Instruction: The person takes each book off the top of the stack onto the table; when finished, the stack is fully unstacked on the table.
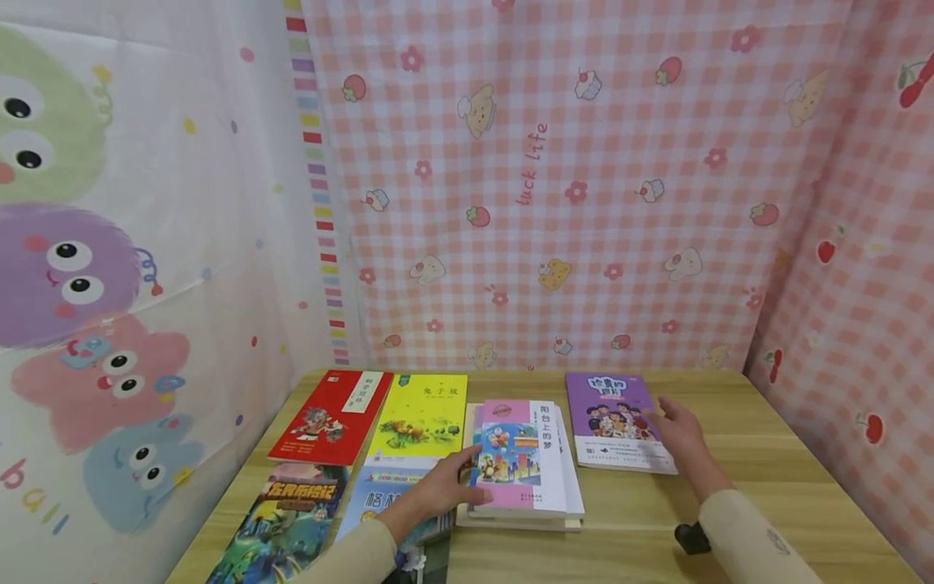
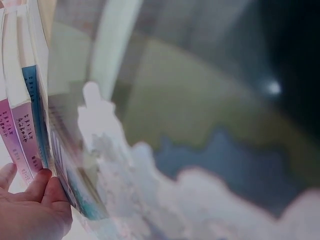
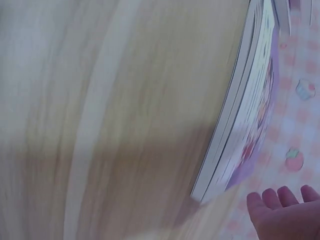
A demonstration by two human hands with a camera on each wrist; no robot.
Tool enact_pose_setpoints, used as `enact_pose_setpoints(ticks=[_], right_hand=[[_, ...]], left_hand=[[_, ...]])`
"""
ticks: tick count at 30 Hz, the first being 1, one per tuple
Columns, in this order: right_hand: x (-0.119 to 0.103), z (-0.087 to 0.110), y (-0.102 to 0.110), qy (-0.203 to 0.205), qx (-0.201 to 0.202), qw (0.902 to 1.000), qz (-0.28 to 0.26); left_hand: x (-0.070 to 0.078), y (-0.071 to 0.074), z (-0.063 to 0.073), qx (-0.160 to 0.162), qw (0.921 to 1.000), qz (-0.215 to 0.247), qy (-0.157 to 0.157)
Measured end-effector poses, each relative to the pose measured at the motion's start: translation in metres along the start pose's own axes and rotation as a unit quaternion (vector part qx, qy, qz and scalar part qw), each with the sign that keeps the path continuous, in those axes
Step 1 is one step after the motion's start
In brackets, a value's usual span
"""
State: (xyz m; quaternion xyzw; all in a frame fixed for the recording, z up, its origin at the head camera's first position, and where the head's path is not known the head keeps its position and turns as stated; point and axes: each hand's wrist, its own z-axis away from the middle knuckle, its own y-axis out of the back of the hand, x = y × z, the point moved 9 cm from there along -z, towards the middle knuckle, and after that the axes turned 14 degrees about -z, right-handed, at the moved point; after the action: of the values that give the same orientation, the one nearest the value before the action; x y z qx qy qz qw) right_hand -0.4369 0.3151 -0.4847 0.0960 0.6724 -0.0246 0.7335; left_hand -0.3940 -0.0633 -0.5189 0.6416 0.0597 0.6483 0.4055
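Observation:
My left hand (image 1: pixel 438 491) touches the left side of a stack of books in the middle of the table. On top lies a pink-and-white book (image 1: pixel 511 462) with a city picture and balloons. In the left wrist view, the fingertips of my left hand (image 2: pixel 37 205) rest against the pink and blue spines (image 2: pixel 26 130). Farther right, a purple book (image 1: pixel 613 414) with cartoon children and a white lower band lies flat. Beside its right edge is my right hand (image 1: pixel 682 438), fingers loosely bent. The right wrist view shows that book's page edges (image 3: pixel 240 110).
Left of the stack lie a red book (image 1: pixel 328 422), a yellow book (image 1: pixel 419 414), a dark green comic-style book (image 1: pixel 292 519) and a light blue book (image 1: pixel 372 478). A black object (image 1: pixel 691 538) sits by the right sleeve. Patterned curtains (image 1: pixel 554 243) enclose the wooden table (image 1: pixel 788 478).

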Motion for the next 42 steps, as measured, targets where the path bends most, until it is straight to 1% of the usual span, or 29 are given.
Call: enact_pose_setpoints(ticks=[5,8,12,15,18,21,24,28,31,34,42], right_hand=[[-0.007,0.004,-0.022,0.021,-0.003,0.9996,-0.018],[-0.008,0.008,-0.039,0.034,-0.02,0.9989,-0.024],[-0.007,0.016,-0.063,0.054,-0.047,0.9973,-0.019],[-0.005,0.024,-0.08,0.059,-0.059,0.9961,-0.031],[-0.002,0.032,-0.094,0.05,-0.065,0.9948,-0.06],[0.001,0.04,-0.105,0.043,-0.068,0.9941,-0.072],[0.004,0.047,-0.112,0.035,-0.061,0.995,-0.07],[0.008,0.056,-0.119,0.022,-0.06,0.9943,-0.085],[0.009,0.064,-0.125,0.017,-0.07,0.9917,-0.106],[0.01,0.07,-0.128,0.011,-0.072,0.9914,-0.109],[0.016,0.083,-0.135,-0.008,-0.073,0.9934,-0.088]], left_hand=[[0.0,0.0,0.0,0.0,1.0,0.0,-0.003],[-0.001,0.0,-0.001,0.001,1.0,0.001,-0.002],[-0.001,0.0,-0.002,0.004,1.0,-0.001,0.0],[-0.002,0.0,-0.002,0.006,1.0,-0.003,0.001],[-0.002,0.0,-0.002,0.008,1.0,-0.005,0.001],[-0.002,0.001,-0.002,0.011,0.9999,-0.007,0.0],[-0.001,0.001,-0.001,0.011,0.9999,-0.006,-0.003],[0.0,0.001,0.0,0.011,0.9999,-0.004,-0.007],[0.001,0.001,0.001,0.012,0.9999,-0.006,-0.007],[0.0,0.002,0.0,0.012,0.9999,-0.009,-0.005],[-0.003,0.001,-0.001,0.013,0.9999,-0.01,-0.002]])
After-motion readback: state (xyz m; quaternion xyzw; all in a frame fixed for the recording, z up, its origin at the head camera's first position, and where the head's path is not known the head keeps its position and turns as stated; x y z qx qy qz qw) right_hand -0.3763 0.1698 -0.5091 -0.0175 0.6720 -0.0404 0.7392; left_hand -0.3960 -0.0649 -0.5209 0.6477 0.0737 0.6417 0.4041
